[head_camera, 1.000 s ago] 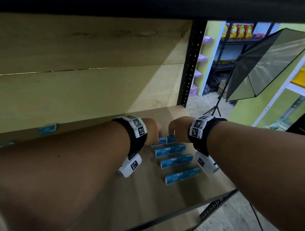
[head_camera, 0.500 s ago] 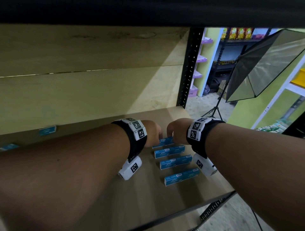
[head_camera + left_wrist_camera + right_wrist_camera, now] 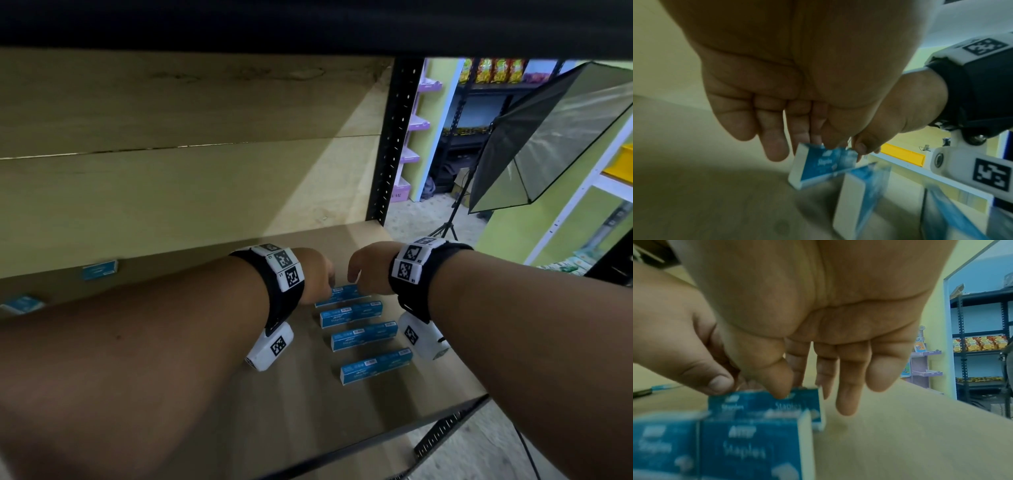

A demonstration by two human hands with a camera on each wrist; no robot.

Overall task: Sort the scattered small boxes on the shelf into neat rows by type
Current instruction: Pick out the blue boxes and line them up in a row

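Change: little is altered from the earlier head frames; both hands remain at the farthest row of boxes, only slightly shifted.
Left hand: the left hand (image 3: 789, 97) is lowered onto the left end of the farthest row (image 3: 342, 294); that end is pinched between thumb and fingertips.
Right hand: the right hand (image 3: 807, 331) is set on the right end of the same row; the end box (image 3: 797, 402) is touched by the thumb tip in front and a finger behind, in a light pinch.
Rows: three more rows of blue staple boxes (image 3: 363, 335) are laid parallel toward the front edge of the shelf (image 3: 428, 404), near its right end.
Strays: two blue boxes (image 3: 100, 269) are left apart along the back edge, toward the left.
Step in hand: the farthest row is probably being squared up.
Doing it well: even pressure should be applied from both ends so the boxes close up without buckling; the row should be kept parallel to its neighbour.
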